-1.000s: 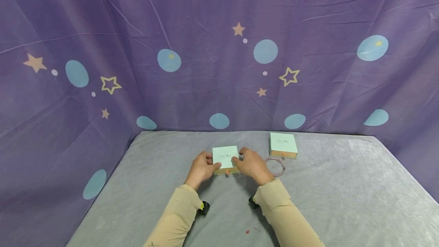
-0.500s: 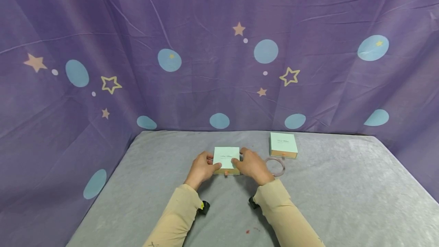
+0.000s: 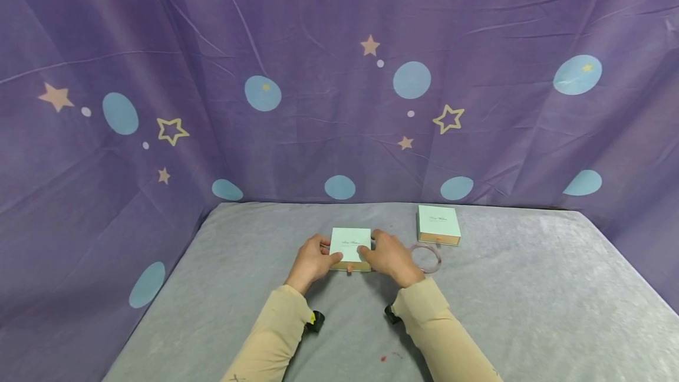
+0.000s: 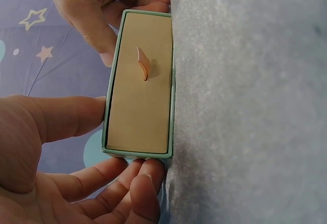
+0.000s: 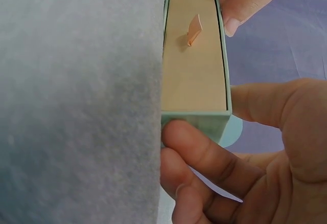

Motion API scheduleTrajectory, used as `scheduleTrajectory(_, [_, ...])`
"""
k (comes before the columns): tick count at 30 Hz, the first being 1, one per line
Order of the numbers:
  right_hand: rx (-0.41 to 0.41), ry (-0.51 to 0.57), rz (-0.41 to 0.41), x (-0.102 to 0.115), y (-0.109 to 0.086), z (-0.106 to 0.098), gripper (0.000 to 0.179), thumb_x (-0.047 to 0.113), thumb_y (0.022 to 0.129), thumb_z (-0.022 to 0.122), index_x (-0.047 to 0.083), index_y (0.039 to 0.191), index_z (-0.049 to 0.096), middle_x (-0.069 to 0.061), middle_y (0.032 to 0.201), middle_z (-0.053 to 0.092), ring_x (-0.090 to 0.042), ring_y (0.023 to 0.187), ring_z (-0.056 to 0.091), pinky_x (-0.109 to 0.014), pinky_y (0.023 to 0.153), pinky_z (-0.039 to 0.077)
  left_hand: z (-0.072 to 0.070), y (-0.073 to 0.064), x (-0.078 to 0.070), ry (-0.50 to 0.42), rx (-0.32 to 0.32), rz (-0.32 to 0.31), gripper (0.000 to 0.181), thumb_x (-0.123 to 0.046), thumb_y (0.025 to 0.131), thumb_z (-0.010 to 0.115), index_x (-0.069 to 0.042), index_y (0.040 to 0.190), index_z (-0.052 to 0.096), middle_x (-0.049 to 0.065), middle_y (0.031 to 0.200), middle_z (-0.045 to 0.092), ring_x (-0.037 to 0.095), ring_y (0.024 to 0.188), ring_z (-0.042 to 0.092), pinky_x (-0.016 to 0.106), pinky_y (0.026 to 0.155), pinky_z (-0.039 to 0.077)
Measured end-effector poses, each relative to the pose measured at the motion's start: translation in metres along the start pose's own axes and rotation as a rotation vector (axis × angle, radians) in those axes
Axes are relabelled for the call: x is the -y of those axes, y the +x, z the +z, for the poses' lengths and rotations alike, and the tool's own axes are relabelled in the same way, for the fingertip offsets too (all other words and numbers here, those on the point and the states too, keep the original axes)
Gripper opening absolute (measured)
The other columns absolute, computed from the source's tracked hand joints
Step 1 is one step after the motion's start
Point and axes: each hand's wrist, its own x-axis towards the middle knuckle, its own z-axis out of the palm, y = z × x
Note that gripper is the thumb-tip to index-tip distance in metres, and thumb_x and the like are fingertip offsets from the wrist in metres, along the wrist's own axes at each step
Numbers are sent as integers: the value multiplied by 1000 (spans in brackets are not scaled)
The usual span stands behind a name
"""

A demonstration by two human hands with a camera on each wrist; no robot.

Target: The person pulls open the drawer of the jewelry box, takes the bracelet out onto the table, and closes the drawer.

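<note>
A mint-green drawer gift box (image 3: 350, 243) rests on the grey cloth between both hands. Its tan drawer front (image 4: 140, 111) faces the person, flush inside the sleeve, and an orange pull tab (image 5: 194, 28) sticks out of it. My left hand (image 3: 311, 258) holds the box's left side, thumb on the top and fingers along the wall. On the opposite side my right hand (image 3: 391, 255) grips it the same way, thumb on the lid face. The box's back side and its contents are hidden.
A second mint-green drawer box (image 3: 438, 223) stands at the back right. In front of it, just right of the right hand, lies a pale pink bangle (image 3: 426, 259). A purple curtain (image 3: 297, 134) hangs behind the grey-covered table (image 3: 530, 293).
The box between the hands has shifted slightly right and turned a little, so its front edge now lies straighter. Both hands keep their hold almost unmoved; the second box and bangle stay put.
</note>
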Motion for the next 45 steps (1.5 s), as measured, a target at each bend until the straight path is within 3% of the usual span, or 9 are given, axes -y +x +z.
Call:
scheduleTrajectory(34, [4,10,-4,1,0,-1,62,40,93,60,-3,136,47,-21,130,55,-38,114,55,-53,89,46,0,0,1,-12,4,-5,44,-25,86,73,-2,120,57,14,106,59,29,91,58,43,72,50])
scheduleTrajectory(45, [12,35,-11,-1,-1,-4,61,40,94,58,-3,136,47,-22,128,56,-37,110,58,-52,88,47,0,0,0,-6,-23,11,45,-32,89,68,-2,121,56,15,107,61,29,92,60,44,74,50])
